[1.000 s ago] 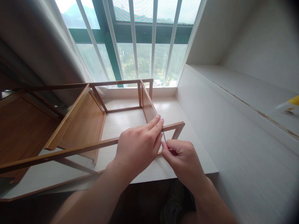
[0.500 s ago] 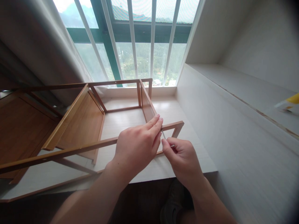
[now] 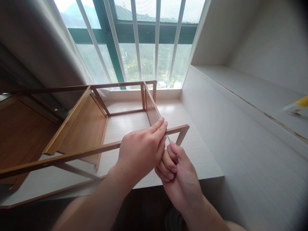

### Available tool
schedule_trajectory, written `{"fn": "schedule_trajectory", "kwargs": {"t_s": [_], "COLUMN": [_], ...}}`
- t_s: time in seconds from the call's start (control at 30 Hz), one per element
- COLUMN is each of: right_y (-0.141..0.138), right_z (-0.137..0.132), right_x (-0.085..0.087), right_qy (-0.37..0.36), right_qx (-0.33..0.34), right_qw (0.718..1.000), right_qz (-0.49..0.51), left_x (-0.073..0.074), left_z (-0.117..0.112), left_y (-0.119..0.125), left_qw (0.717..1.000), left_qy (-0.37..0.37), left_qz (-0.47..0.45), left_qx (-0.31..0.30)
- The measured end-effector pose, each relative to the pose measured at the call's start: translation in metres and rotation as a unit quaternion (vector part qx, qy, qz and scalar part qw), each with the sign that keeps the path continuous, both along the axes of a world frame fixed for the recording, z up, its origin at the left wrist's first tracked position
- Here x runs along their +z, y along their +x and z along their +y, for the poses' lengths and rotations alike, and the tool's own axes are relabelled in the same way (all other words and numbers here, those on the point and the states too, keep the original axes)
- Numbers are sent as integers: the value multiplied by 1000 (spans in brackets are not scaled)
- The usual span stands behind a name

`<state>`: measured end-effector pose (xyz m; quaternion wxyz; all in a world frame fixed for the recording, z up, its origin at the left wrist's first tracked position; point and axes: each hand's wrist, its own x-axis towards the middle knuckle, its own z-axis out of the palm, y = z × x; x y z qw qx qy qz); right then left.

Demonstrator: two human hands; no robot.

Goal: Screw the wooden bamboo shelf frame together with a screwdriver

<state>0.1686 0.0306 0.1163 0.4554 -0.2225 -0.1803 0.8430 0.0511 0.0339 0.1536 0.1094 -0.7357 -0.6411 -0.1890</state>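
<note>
A wooden shelf frame [image 3: 79,128] lies on its side on a white desk [image 3: 192,154] by the window. My left hand [image 3: 141,150] is closed over the frame's near rail, fingertips resting on the rail at the joint with a side panel. My right hand [image 3: 175,173] is curled shut around a thin metal hex key [image 3: 168,138], whose tip points up into the rail just under my left fingertips. Most of the key is hidden in my fist.
A grey curtain [image 3: 40,54] hangs at the left beside the barred window [image 3: 144,41]. A white wall shelf [image 3: 252,93] runs along the right, with a yellow object [image 3: 302,102] at its far right edge. The desk's front edge is near my wrists.
My right hand has rotated, palm side turned up and fingers now curled toward me, twisting the key in place. My left hand and the frame have stayed still.
</note>
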Motion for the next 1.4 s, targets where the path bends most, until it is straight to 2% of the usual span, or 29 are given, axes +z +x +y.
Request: {"fn": "schedule_trajectory", "kwargs": {"t_s": [0.2, 0.63, 0.83, 1.2, 1.3, 1.37, 1.4], "right_y": [-1, -2, -1, -2, 4, 11, 16], "right_z": [-2, 0, 1, 5, 10, 17, 21], "right_x": [-1, -8, -9, -13, -15, -15, -14], "right_qy": [-22, 53, 76, 134, 189, 256, 292], "right_qx": [-16, -72, -70, -98, -94, -81, -75], "right_qw": [999, 995, 992, 974, 949, 904, 870], "right_qz": [20, -48, -66, -153, -234, -332, -389], "left_x": [1, 1, -1, 1, 0, 0, 0], "left_z": [0, 1, 1, 1, 1, 1, 1], "left_y": [0, -2, -2, -2, -3, -3, -3], "left_qw": [1000, 1000, 1000, 1000, 1000, 1000, 1000], "left_qy": [-2, -11, -7, -12, -13, -12, -12], "left_qz": [5, 12, 6, 11, 10, 8, 9], "left_qx": [0, 0, 2, 4, 4, 3, 3]}}
